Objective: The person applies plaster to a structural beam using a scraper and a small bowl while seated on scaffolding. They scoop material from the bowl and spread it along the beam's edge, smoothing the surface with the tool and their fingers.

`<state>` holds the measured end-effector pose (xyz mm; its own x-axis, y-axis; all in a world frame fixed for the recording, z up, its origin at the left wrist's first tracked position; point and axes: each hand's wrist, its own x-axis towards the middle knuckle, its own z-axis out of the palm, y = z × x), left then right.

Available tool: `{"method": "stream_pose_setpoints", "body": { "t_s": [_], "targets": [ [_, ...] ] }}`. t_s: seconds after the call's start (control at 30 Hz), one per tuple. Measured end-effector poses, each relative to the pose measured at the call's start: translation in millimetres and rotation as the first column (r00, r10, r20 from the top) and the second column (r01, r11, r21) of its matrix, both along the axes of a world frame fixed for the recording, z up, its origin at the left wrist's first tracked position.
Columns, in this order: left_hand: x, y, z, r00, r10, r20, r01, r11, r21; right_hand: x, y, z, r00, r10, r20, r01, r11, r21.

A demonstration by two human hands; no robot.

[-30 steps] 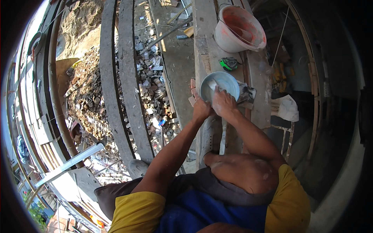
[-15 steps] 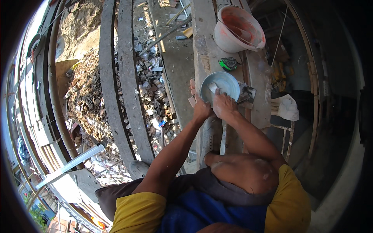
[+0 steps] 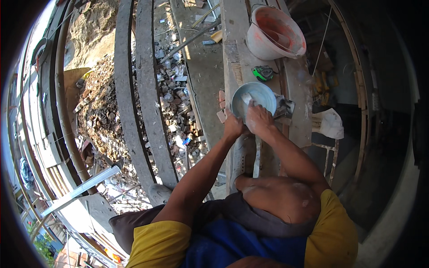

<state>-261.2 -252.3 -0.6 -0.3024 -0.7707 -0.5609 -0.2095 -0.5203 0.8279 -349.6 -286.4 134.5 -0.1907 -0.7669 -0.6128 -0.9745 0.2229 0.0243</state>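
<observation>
A round pale-blue bowl (image 3: 267, 94) is over the wooden plank in front of me, with a whitish layer inside. My left hand (image 3: 233, 126) is closed on the bowl's near-left rim, thumb on top. Inside the bowl, the pale flat blade of a small tool (image 3: 246, 97) rests near the left part. My right hand (image 3: 259, 119) is closed round this tool at the near side of the bowl; its fingers hide the handle. Just beyond the bowl sits a black-and-green tape measure (image 3: 263, 73).
A white bucket (image 3: 267, 44) stained red inside stands farther along the plank (image 3: 232, 58). Broken bricks (image 3: 221, 105) lie left of the bowl. Two long planks (image 3: 147, 85) cross above rubble (image 3: 100, 111) at left. A white sack (image 3: 330, 124) hangs at right.
My right hand and the blade have shifted very slightly within the bowl. My left hand keeps its grip on the rim.
</observation>
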Motion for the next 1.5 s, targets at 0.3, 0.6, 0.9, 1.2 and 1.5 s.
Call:
{"method": "stream_pose_setpoints", "body": {
  "t_s": [0.3, 0.6, 0.9, 1.2, 1.5],
  "targets": [
    [-2, 1, -10, 0.996, 0.069, -0.063, -0.071, 0.997, -0.029, 5, 15, -18, 0.997, 0.05, -0.05, -0.057, 0.989, -0.134],
    [26, -26, 21, 0.969, -0.1, 0.224, 0.167, 0.939, -0.301, 10, 25, -2, 0.995, 0.099, 0.007, -0.099, 0.995, -0.004],
    [13, -16, 31, 0.981, -0.092, 0.168, 0.125, 0.972, -0.197, 2, 12, -6, 1.0, 0.029, 0.004, -0.029, 0.999, -0.022],
    [15, -13, 28, 0.985, -0.093, 0.143, 0.127, 0.961, -0.246, -1, 11, -13, 0.996, 0.087, -0.018, -0.087, 0.995, -0.05],
    [10, -9, 24, 0.985, -0.09, 0.149, 0.122, 0.967, -0.224, -9, 2, -8, 0.998, 0.058, -0.025, -0.06, 0.992, -0.115]
  ]
}}
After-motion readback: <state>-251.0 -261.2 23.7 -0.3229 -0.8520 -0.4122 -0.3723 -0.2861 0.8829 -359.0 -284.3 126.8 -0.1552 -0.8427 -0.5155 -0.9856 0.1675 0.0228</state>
